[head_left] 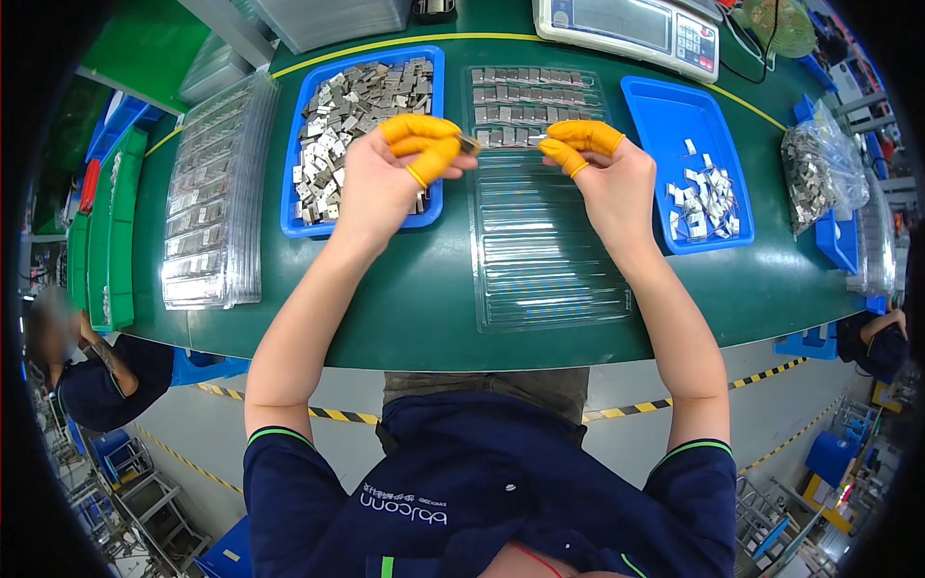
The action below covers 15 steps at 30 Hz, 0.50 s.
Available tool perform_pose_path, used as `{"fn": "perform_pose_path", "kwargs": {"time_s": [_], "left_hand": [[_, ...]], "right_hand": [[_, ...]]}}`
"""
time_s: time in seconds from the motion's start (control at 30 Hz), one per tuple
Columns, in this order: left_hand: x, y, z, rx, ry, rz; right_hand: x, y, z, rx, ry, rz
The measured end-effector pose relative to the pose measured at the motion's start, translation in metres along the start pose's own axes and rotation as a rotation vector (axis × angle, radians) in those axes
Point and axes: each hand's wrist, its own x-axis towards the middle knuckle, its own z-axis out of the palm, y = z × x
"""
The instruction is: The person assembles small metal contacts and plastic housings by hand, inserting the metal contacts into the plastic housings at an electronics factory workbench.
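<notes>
While left hand [385,181] pinches a piece [469,144] — dark, blurred — right hand's [615,181] hold is unclear.

We have a small dark metallic piece [468,144], blurred and slightly tilted, pinched in the fingertips of our left hand [387,181], above the counter. At the fingertips of our right hand [617,183] shows a pale sliver [537,141] (we cannot tell whether it is gripped or lies in the row beneath). Between our hands, a clear ridged tray [551,250] lies flat, four rows of grey metal pieces [528,94] across its far part. On its left, a blue bin [437,125] holds jumbled silvery pieces [371,96]; on its right, a blue tray [665,111] holds loose white pieces [708,202], gathered toward its near end.
</notes>
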Motion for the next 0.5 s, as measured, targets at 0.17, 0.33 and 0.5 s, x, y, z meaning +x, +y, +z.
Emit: {"fn": "perform_pose_path", "kwargs": {"time_s": [0.17,0.33,0.5], "left_hand": [[-0.006,-0.008,0.003,0.044,-0.103,0.009],[-0.011,-0.004,0.010,0.003,-0.066,-0.066],[-0.011,-0.013,0.013,0.040,-0.076,0.040]], "right_hand": [[-0.003,-0.008,0.003,0.122,-0.103,0.030],[-0.013,-0.014,0.012,0.339,-0.336,0.235],[-0.017,-0.015,0.015,0.309,-0.357,0.236]]}}
